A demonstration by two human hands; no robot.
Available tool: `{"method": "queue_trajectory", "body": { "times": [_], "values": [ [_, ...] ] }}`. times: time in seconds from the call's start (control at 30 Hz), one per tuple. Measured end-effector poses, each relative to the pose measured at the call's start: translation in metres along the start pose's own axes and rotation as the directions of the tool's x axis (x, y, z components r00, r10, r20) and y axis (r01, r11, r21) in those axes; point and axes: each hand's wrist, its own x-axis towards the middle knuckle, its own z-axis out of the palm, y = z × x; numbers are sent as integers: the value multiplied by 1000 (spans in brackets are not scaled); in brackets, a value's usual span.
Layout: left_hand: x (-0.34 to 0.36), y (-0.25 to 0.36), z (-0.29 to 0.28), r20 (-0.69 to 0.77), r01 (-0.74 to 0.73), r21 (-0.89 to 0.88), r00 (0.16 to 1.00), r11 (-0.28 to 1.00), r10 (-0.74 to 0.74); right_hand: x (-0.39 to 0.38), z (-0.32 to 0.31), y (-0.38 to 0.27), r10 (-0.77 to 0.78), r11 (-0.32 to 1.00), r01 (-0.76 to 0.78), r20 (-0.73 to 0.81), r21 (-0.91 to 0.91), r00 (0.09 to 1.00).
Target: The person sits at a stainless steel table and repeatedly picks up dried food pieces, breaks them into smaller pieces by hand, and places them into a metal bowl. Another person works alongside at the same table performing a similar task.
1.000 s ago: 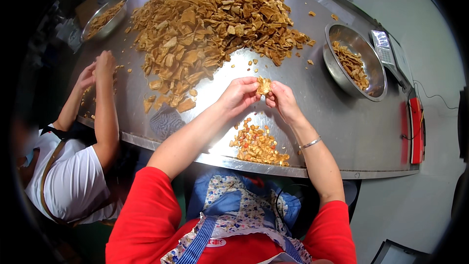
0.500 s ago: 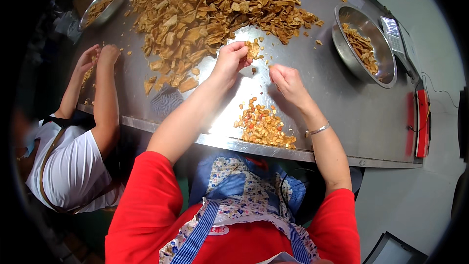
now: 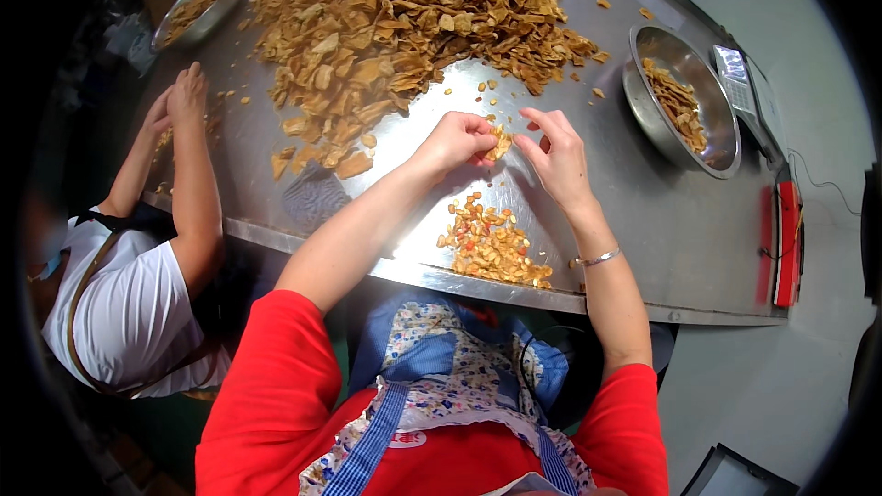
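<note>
Chip [image 3: 500, 143], long axis unclear, sat pinched in the left hand [image 3: 457, 141] above the bench [image 3: 657, 243], inward of its near edge; the right hand [image 3: 560, 161], fingers [image 3: 542, 118] parted, hung just right of it; the heap [image 3: 413, 18] lay beyond.
</note>
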Motion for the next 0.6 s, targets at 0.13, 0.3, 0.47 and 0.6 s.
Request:
{"method": "queue_trajectory", "body": {
  "times": [0.13,0.3,0.47,0.6],
  "values": [
    [-4,2,7,47,53,54,997,997,-56,-4,12,13,-247,969,245,88,34,965],
    [-1,1,6,51,100,-79,994,992,-97,-8,11,3,-171,985,171,-2,-18,985],
    [-2,3,6,11,131,-190,991,973,-131,-1,3,4,-151,984,171,-257,59,955],
    [-2,2,6,-20,68,-127,997,990,-71,-5,15,4,-296,955,294,-62,-47,953]
  ]
}}
